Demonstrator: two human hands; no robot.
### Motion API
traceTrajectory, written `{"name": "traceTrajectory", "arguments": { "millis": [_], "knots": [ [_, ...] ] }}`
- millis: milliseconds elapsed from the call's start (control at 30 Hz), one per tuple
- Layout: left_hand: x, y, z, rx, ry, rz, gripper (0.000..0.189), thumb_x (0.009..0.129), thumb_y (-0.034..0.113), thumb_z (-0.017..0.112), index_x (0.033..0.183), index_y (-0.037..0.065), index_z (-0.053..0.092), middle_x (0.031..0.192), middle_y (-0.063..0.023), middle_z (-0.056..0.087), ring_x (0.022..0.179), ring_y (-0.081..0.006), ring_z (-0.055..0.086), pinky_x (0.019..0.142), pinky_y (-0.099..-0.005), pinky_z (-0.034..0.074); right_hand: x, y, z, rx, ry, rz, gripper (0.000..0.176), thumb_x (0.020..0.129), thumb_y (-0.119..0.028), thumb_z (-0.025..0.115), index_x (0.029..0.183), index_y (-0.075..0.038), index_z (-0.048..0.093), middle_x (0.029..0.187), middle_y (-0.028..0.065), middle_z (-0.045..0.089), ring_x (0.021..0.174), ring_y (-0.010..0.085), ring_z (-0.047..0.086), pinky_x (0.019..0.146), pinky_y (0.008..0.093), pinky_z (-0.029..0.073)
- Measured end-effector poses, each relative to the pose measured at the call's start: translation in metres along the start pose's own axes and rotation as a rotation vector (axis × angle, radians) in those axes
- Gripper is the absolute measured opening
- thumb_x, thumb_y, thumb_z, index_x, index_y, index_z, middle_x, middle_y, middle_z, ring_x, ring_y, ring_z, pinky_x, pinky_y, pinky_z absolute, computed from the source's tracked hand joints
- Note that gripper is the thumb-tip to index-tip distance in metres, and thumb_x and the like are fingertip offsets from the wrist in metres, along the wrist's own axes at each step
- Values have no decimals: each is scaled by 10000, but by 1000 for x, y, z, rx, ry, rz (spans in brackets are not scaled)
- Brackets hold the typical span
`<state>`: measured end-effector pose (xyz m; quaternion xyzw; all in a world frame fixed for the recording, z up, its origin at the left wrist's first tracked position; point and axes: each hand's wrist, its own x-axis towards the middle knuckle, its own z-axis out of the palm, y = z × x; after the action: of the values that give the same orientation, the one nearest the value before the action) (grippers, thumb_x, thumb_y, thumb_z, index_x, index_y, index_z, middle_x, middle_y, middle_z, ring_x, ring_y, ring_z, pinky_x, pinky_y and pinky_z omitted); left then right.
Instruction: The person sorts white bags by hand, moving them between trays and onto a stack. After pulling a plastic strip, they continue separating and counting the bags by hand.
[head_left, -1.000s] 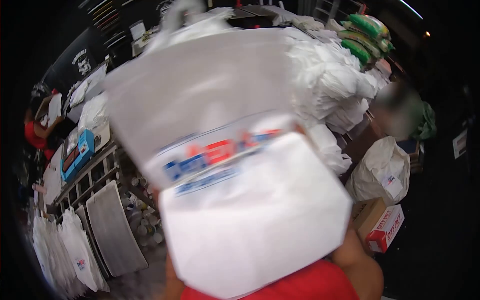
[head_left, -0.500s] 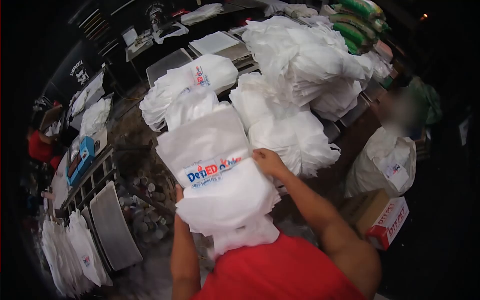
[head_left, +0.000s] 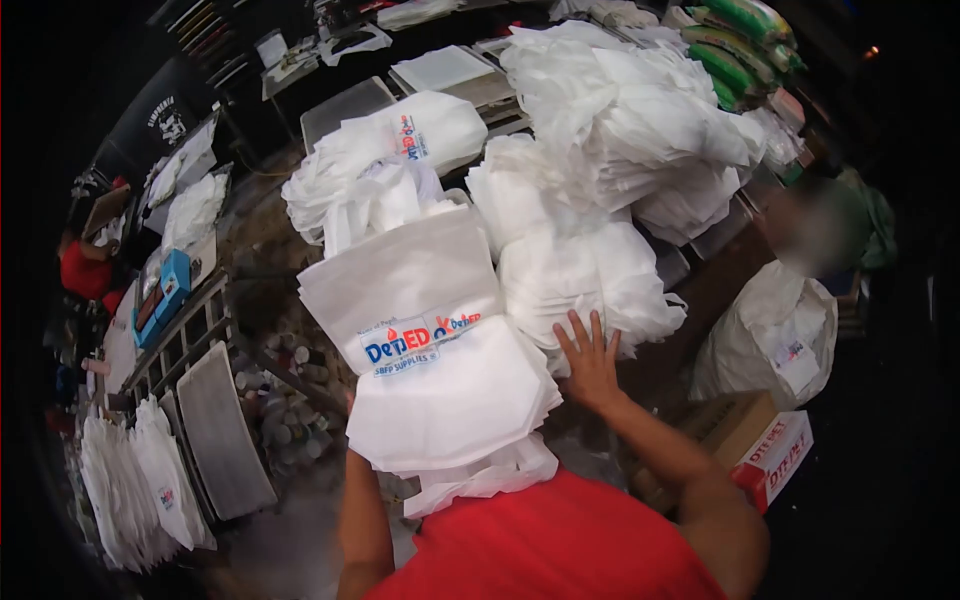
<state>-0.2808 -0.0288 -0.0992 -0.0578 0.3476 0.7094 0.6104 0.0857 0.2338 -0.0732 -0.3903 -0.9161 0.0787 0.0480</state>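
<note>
from the head view, i can see the stack of white bags (head_left: 450,400) lying between the two hands, close against the red shirt (head_left: 560,545), its lowest folds meeting the cloth. the left hand (head_left: 350,403) is nearly all tucked behind the stack's edge, just a sliver of it peeking out, so i can't tell whether it's gripping or only resting there. the right hand (head_left: 592,365) is spread wide, fingers apart and clasping nothing, just beside the stack; its fingertips overlap the white bundle (head_left: 590,270) beyond it, and whether they touch i can't say. the big "deped" print (head_left: 400,345) reads easily enough, but the small line above it is hard to make out. out to the right of the right hand sits a bulging sack (head_left: 760,345), and above that a blurred shape (head_left: 812,230) beside some green cloth (head_left: 868,220). left of the left hand, the jars (head_left: 295,425) melt into the gloom, and farther off a person in red (head_left: 85,272) is half lost in the dark edge.
</note>
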Motion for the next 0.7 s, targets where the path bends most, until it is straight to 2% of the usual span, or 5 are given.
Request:
{"name": "traceTrajectory", "arguments": {
  "millis": [100, 333, 467, 533, 700],
  "knots": [
    [1, -18, -4, 38, 41, 15, 879, 985, 747, 371, 1500, 41, 466, 1448, -187, 566, 1291, -348, 580, 1038, -444, 512, 26, 16, -7, 65, 226, -27, 771, 707, -234, 823, 1423, -214, 535, 1624, 64, 340, 1507, 466, 210, 1042, 826, 225],
    [7, -30, -9, 217, 119, 62, 889, 981, 754, 370, 1501, 40, 464, 1450, -181, 565, 1301, -346, 573, 1049, -447, 503, 12, 30, -26, 16, 331, -92, 860, 661, -296, 882, 1432, -174, 522, 1637, 80, 326, 1516, 450, 217, 1131, 699, 255],
    [-1, -30, -44, 428, 174, 99, 894, 979, 758, 370, 1502, 39, 463, 1452, -178, 564, 1307, -345, 569, 1056, -448, 497, 21, -15, -87, -23, -170, 41, 685, 780, -235, 834, 1389, -113, 545, 1587, 132, 395, 1487, 433, 307, 1137, 671, 293],
    [-19, -25, -41, 324, 290, 55, 865, 976, 748, 406, 1496, 61, 479, 1433, -159, 589, 1297, -330, 581, 1077, -454, 473, 36, -19, -105, 378, 206, -92, 580, 819, -145, 786, 1349, -49, 572, 1466, 177, 527, 1397, 398, 457, 1146, 540, 361],
    [-64, -44, -180, 878, 561, 107, 755, 981, 627, 529, 1486, 67, 486, 1366, -186, 635, 1226, -346, 625, 1045, -428, 478, 50, -122, -199, 564, 115, -372, 476, 837, 36, 681, 1306, 4, 601, 1360, 173, 618, 1307, 322, 558, 1122, 405, 409]
  ]
}}
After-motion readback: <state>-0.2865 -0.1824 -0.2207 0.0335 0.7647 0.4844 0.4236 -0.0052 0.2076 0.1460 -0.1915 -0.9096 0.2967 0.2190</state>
